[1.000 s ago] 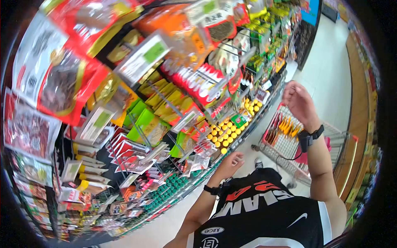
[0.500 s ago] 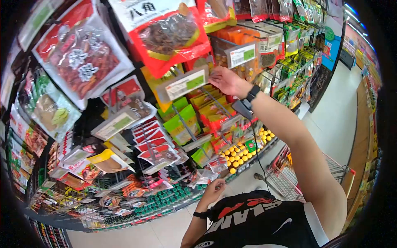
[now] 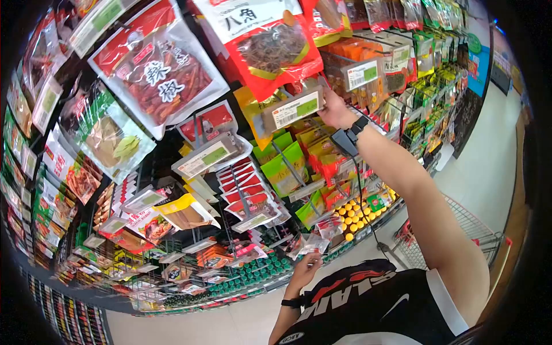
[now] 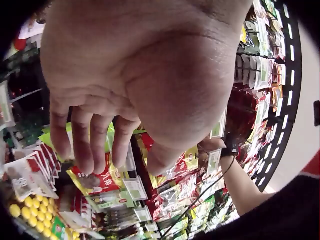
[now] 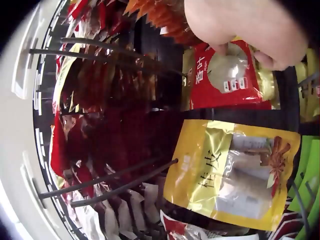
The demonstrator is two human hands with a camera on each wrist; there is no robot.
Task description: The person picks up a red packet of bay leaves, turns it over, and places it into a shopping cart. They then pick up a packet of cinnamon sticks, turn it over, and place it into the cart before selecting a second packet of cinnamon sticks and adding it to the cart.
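Pinching, apparently, the red packet (image 5: 227, 77) with our right hand (image 5: 245, 25); sideways tug could snag hook (image 5: 50, 51). Our left hand (image 4: 150, 75) hangs loose.

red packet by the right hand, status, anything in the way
Right hand at red packet, grip unclear. Left hand open, empty. Close by: price tag, yellow packet.

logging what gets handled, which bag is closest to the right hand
The red bag with the clear window, partly covered by the right hand; the yellow bag hangs farther off.
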